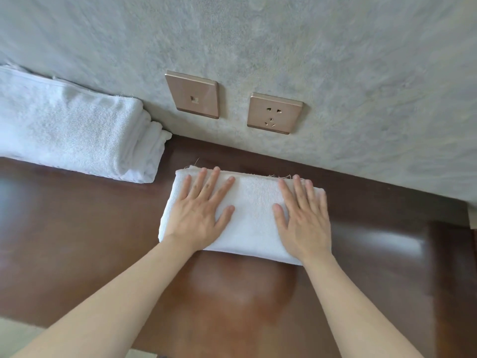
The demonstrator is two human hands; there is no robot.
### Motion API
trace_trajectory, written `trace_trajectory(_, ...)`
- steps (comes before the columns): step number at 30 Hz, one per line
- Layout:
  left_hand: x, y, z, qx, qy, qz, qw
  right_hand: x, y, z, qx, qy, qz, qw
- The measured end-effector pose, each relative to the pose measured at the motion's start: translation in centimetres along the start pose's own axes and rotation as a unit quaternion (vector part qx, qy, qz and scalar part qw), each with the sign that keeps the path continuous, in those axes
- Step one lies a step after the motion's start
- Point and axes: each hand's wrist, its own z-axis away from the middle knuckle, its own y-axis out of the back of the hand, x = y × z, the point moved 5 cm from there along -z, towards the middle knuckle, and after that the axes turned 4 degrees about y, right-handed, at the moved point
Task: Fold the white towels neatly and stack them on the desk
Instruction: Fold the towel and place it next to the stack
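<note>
Wall: grey, textured, fills the upper view and meets the desk's far edge along a line dropping from left to right.

Desk: dark glossy brown wood. Bare surface lies open to the left of my forearms, between them, and to the right of the right one. The near edge shows at lower left; a seam or corner of the top shows at far right.

Folded stack: white towels piled at upper left, back against the wall, layered fold ends facing right. Its near right corner sits near the small towel's left end but apart from it, with a strip of bare wood between.

Small towel: white, folded into a thick rectangle, lying flat on the desk just short of the wall. Long axis runs left to right, roughly parallel to the wall line, right end slightly nearer me. Loose threads show along its far edge.

Left hand: flat, fingers straight and spread, pressing the towel's left half, fingertips toward the wall. Nothing gripped.

Right hand: same, palm down on the right half, fingers straight.

Two bronze wall plates: a data port plate and a power socket directly behind the towel. No readable writing on either.
</note>
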Motion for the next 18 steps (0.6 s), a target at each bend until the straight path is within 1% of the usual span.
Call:
trace_trajectory(2, -1.3, 0.1, 0.1, -0.012, 0.012, -0.016, 1.0, 2.5, 0.0, 0.4, -0.032, -0.063, -0.034, 0.997)
trace_trajectory(4, -2.2, 0.1, -0.2, -0.028, 0.059, 0.016, 0.998, 3.5, 0.2, 0.6, -0.053, -0.098, -0.058, 0.992)
trace_trajectory(6, -2.0, 0.1, -0.3, -0.03, 0.092, 0.035, 0.995, 3.0, 0.5, 0.6, -0.046, -0.12, -0.03, 0.991)
trace_trajectory(7, -1.6, 0.2, -0.3, -0.025, 0.095, 0.034, 0.995, 2.1, 0.9, 0.6, -0.024, -0.12, -0.004, 0.992)
trace_trajectory(8, -1.4, 0.2, -0.4, -0.021, 0.093, 0.033, 0.995, 0.8, 1.1, 0.5, 0.0, -0.099, 0.013, 0.995)
trace_trajectory(9, -1.3, 0.2, -0.5, -0.018, 0.089, 0.033, 0.995, -0.7, 1.0, 0.5, 0.013, -0.06, 0.022, 0.998)
trace_trajectory(11, -1.6, 0.3, -0.7, -0.013, 0.08, 0.034, 0.996, -3.0, 0.1, 0.5, 0.001, 0.015, 0.024, 1.0)
trace_trajectory(12, -1.8, 0.3, -0.8, -0.008, 0.076, 0.036, 0.996, -3.4, -0.4, 0.3, -0.005, 0.029, 0.019, 0.999)
trace_trajectory(16, -2.2, 0.0, -1.1, 0.007, 0.071, 0.04, 0.997, -1.4, -0.5, -0.7, 0.001, 0.03, 0.0, 1.0)
trace_trajectory(18, -2.3, -0.1, -1.1, 0.009, 0.071, 0.042, 0.997, 0.1, -0.3, -0.9, 0.005, -0.012, -0.046, 0.999)
